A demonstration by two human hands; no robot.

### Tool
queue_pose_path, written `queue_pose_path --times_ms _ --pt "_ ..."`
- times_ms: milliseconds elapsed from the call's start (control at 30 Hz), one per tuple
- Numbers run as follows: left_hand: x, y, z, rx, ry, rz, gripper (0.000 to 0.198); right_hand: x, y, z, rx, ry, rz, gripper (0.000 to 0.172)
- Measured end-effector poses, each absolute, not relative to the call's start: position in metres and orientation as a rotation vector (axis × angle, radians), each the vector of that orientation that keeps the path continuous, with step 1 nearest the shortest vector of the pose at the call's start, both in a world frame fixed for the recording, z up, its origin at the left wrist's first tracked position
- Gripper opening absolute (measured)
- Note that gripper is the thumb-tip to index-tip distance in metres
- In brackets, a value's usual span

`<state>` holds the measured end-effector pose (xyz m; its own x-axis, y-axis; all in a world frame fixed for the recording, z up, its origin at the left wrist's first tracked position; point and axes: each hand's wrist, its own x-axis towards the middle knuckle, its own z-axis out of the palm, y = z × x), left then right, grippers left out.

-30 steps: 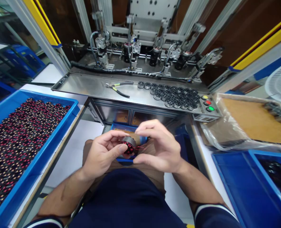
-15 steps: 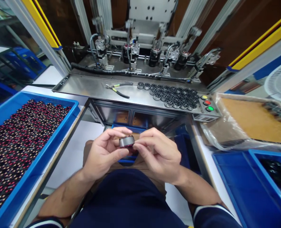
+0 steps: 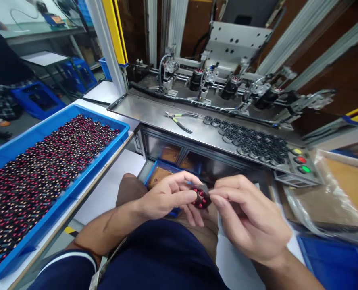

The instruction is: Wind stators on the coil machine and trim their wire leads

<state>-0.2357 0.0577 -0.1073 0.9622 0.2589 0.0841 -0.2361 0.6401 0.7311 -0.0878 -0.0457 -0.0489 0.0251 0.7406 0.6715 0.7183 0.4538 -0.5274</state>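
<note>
Both hands meet over the lap, just in front of the steel bench [image 3: 148, 112]. The left hand [image 3: 163, 199] has its grip closed on a small wound stator [image 3: 200, 197], thumb above and fingertips beneath. Its red coils face up and toward the camera. The right hand [image 3: 251, 219] pinches the stator's right edge between thumb and forefinger, so the part sits right between the two grips, touching both. To the left, a blue bin [image 3: 21, 143] is full of similar red-wound parts. On the bench lie pliers [image 3: 179, 119] and, beside them, a cluster of bare black cores [image 3: 251, 141].
</note>
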Motion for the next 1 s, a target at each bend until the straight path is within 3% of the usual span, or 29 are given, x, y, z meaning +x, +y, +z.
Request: queue_pose_path --times_ms 233,300,433,500,633,700,867,1000 --pt "-0.241 0.063 -0.099 0.714 0.055 0.704 0.037 -0.092 -0.033 -0.043 -1.222 -1.576 0.105 0.017" --pt "-0.238 0.068 -0.099 0.692 0.06 0.552 0.034 -0.092 -0.029 -0.042 -1.144 -1.597 0.163 0.017" --pt "-0.235 0.071 -0.102 0.695 -0.1 -0.078 0.069 -0.089 -0.026 -0.043 -1.042 -1.643 0.176 0.013" --pt "-0.237 0.069 -0.102 0.718 -0.099 -0.077 0.06 -0.088 -0.027 -0.044 -1.042 -1.645 0.148 0.01" --pt "-0.24 0.063 -0.098 0.868 0.072 0.331 0.022 -0.087 -0.032 -0.047 -1.116 -1.547 0.109 0.008" --pt "-0.239 0.061 -0.097 0.91 0.093 0.528 0.023 -0.087 -0.032 -0.048 -1.149 -1.48 0.096 0.009" --pt "-0.236 0.061 -0.102 1.039 0.051 0.804 0.048 -0.085 -0.027 -0.052 -1.088 -1.429 0.15 0.012" --pt "-0.236 0.059 -0.11 1.179 0.091 0.706 0.035 -0.082 -0.027 -0.054 -1.059 -1.431 0.151 0.011"
